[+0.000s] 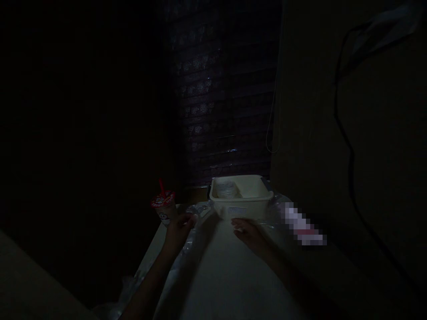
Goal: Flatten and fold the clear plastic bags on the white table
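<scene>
In the dim head view, my left hand (181, 226) is at the left side of the white table, fingers pinched together. A small pale bit shows at its fingertips; I cannot make out what it is. Crumpled clear plastic (188, 246) lies right by that hand. Just behind it stands a cup (164, 214) with a red printed lid and a red straw. My right hand (247, 232) hovers in front of the cream plastic bin (218, 205), fingers slightly apart, with nothing clearly seen in them. Inside the bin, at its left, sits a clear plastic-looking container or bundle (227, 189).
The white table (220, 280) reaches toward me. To the right lies a blurred-out pale item (302, 224) beside more clear plastic. A dark slatted blind (227, 111) hangs behind the bin. A black cable (350, 169) runs down the right wall.
</scene>
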Available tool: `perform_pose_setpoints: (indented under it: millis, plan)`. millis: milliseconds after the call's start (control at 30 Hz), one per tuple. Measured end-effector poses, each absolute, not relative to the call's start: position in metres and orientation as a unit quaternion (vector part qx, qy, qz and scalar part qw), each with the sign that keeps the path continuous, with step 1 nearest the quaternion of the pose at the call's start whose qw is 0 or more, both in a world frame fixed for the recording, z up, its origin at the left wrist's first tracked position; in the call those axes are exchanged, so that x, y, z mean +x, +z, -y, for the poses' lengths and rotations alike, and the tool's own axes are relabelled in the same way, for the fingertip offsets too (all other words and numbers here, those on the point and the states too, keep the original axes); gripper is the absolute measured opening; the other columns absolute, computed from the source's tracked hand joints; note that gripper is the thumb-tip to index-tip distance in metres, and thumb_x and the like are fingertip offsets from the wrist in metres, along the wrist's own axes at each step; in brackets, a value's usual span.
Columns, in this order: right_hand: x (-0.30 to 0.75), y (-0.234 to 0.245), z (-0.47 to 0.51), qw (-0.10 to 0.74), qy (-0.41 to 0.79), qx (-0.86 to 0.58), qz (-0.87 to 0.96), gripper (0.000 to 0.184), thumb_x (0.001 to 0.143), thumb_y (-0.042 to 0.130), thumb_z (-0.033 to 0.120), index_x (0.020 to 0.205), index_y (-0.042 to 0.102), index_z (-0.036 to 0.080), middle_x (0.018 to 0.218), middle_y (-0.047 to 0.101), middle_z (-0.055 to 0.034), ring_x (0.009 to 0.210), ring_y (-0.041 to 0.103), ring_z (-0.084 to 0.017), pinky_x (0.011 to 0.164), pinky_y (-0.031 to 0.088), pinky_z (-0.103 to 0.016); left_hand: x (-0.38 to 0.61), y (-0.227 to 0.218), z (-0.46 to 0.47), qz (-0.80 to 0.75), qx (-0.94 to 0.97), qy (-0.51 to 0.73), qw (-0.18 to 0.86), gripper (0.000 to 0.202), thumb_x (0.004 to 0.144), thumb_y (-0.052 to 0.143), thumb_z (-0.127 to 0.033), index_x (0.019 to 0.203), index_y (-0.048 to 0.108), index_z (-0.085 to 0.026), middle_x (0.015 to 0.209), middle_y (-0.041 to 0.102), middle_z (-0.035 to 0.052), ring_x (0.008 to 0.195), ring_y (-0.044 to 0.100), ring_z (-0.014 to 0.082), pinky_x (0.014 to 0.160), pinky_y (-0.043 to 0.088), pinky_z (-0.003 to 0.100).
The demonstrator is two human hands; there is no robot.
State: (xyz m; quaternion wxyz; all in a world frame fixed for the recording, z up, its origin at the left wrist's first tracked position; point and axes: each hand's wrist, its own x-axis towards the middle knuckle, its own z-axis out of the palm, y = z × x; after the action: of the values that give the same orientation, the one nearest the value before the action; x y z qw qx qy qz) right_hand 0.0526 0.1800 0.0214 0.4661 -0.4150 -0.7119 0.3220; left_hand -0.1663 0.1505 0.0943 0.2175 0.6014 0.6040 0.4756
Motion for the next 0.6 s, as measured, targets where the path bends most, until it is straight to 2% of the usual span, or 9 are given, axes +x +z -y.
perform_pose_setpoints:
  millis: [67, 100, 167, 233, 300, 400, 600]
  plan:
    - [0.039, 0.034, -0.178, 0.486, 0.405, -0.361, 0.685, 0.044, 0.063, 0.053, 0.028, 0.105, 0.047, 0.018, 0.107, 0.053, -0.0090, 0.090, 0.052, -0.018, 0.062, 0.043, -0.026, -0.150, 0.090, -0.148, -0.570, 0.600, 0.499, 0.257, 0.021, 0.062, 0.050, -0.036, 0.063, 0.056, -0.016, 0.062, 0.057, 0.0005, 0.060, 0.055, 0.0146, 0.059, 0.044, 0.026]
    - [0.034, 0.040, -0.177, 0.488, 0.427, -0.353, 0.674, 0.045, 0.060, 0.056, 0.028, 0.103, 0.049, 0.018, 0.103, 0.055, -0.0081, 0.089, 0.052, -0.018, 0.061, 0.043, -0.026, -0.143, 0.087, -0.147, -0.556, 0.598, 0.508, 0.274, 0.021, 0.061, 0.051, -0.036, 0.062, 0.055, -0.016, 0.060, 0.056, -0.0001, 0.059, 0.054, 0.0139, 0.058, 0.045, 0.026]
    - [0.027, 0.050, -0.177, 0.484, 0.443, -0.354, 0.666, 0.026, 0.061, 0.055, 0.030, 0.082, 0.057, 0.016, 0.082, 0.061, -0.0059, 0.076, 0.055, -0.017, 0.062, 0.041, -0.028, -0.133, 0.083, -0.145, -0.534, 0.589, 0.527, 0.300, 0.019, 0.061, 0.051, -0.035, 0.060, 0.053, -0.016, 0.059, 0.054, -0.0006, 0.056, 0.053, 0.0128, 0.055, 0.045, 0.026]
    - [0.026, 0.054, -0.178, 0.481, 0.441, -0.362, 0.666, 0.018, 0.063, 0.053, 0.032, 0.067, 0.057, 0.015, 0.069, 0.060, -0.0045, 0.068, 0.055, -0.016, 0.063, 0.040, -0.029, -0.128, 0.080, -0.143, -0.519, 0.576, 0.546, 0.317, 0.018, 0.062, 0.050, -0.034, 0.061, 0.051, -0.016, 0.058, 0.053, -0.0011, 0.054, 0.052, 0.0120, 0.053, 0.044, 0.025]
    - [0.028, 0.054, -0.177, 0.493, 0.450, -0.354, 0.655, 0.021, 0.062, 0.055, 0.031, 0.074, 0.058, 0.015, 0.077, 0.060, -0.0054, 0.074, 0.055, -0.017, 0.064, 0.040, -0.029, -0.125, 0.078, -0.140, -0.508, 0.565, 0.561, 0.328, 0.016, 0.062, 0.049, -0.032, 0.061, 0.050, -0.016, 0.056, 0.051, -0.0018, 0.052, 0.050, 0.0112, 0.051, 0.043, 0.025]
    - [0.029, 0.051, -0.174, 0.507, 0.486, -0.314, 0.639, 0.038, 0.057, 0.061, 0.028, 0.093, 0.054, 0.018, 0.093, 0.058, -0.0058, 0.086, 0.052, -0.018, 0.064, 0.040, -0.027, -0.121, 0.076, -0.135, -0.498, 0.557, 0.575, 0.332, 0.010, 0.058, 0.051, -0.026, 0.056, 0.049, -0.016, 0.053, 0.050, -0.0031, 0.051, 0.048, 0.0099, 0.050, 0.041, 0.022]
    - [0.024, 0.056, -0.165, 0.497, 0.445, -0.356, 0.654, 0.014, 0.058, 0.058, 0.027, 0.066, 0.058, 0.015, 0.065, 0.058, -0.0012, 0.063, 0.053, -0.013, 0.057, 0.038, -0.025, -0.110, 0.073, -0.129, -0.503, 0.534, 0.602, 0.317, 0.002, 0.053, 0.051, -0.018, 0.053, 0.050, -0.016, 0.052, 0.050, -0.0033, 0.052, 0.048, 0.0097, 0.052, 0.038, 0.021]
